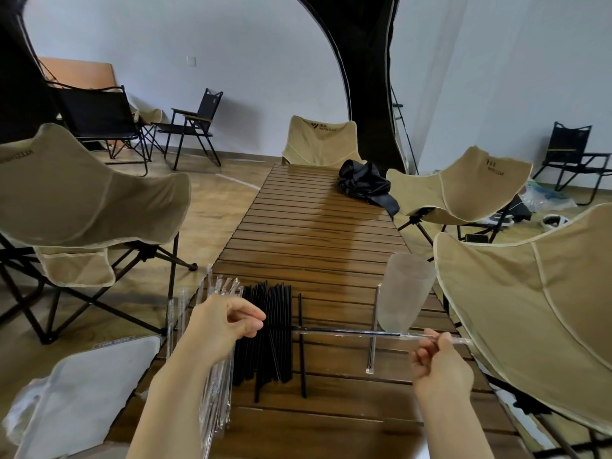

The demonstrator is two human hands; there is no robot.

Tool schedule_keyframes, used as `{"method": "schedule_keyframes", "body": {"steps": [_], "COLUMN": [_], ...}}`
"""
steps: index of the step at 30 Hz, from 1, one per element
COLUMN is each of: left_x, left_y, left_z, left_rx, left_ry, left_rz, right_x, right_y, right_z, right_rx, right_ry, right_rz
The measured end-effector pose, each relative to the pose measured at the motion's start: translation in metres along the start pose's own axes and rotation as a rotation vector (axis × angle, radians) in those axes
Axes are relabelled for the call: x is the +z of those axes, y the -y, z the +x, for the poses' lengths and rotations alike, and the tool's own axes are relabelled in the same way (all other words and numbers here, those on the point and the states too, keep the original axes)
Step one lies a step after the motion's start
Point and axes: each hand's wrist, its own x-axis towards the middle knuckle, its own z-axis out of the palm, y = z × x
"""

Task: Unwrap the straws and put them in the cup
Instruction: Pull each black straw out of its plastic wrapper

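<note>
Lower centre: black straw (344, 332) lies level; left hand (225, 326) pinches its bare end, right hand (440, 362) pinches the wrapper (414, 336); cup (407, 293) nearer right

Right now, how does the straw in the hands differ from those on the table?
The held straw is partly inside a clear wrapper; the lying straws are bare. The held straw runs crosswise between left hand and right hand; the lying straws point away. Both are black.
</note>
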Motion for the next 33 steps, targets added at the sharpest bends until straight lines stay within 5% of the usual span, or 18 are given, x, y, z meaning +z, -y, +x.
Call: {"method": "schedule_keyframes", "body": {"steps": [5, 9, 13, 17, 20, 33], "left_x": [0.005, 0.013, 0.016, 0.015, 0.015, 0.012], "left_y": [0.001, -0.001, -0.002, -0.001, 0.003, 0.019], "left_z": [-0.001, -0.001, 0.002, 0.004, 0.004, 0.016], "left_rx": [-0.040, -0.083, -0.081, -0.070, -0.104, -0.453], "left_ry": [0.332, 0.437, 0.382, 0.377, 0.403, 0.185], "left_rz": [0.171, 0.112, 0.117, 0.129, 0.123, 0.090], "right_x": [0.009, 0.016, 0.019, 0.018, 0.015, 0.017], "right_y": [-0.011, -0.016, -0.019, -0.018, -0.019, -0.016], "right_z": [-0.012, -0.015, -0.011, -0.013, -0.016, -0.017], "right_rx": [0.085, 0.005, -0.218, -0.119, -0.054, -0.213], "right_ry": [0.189, 0.248, 0.196, 0.210, 0.299, 0.125], "right_rz": [-0.198, -0.292, -0.504, -0.638, -0.542, -0.216]}}
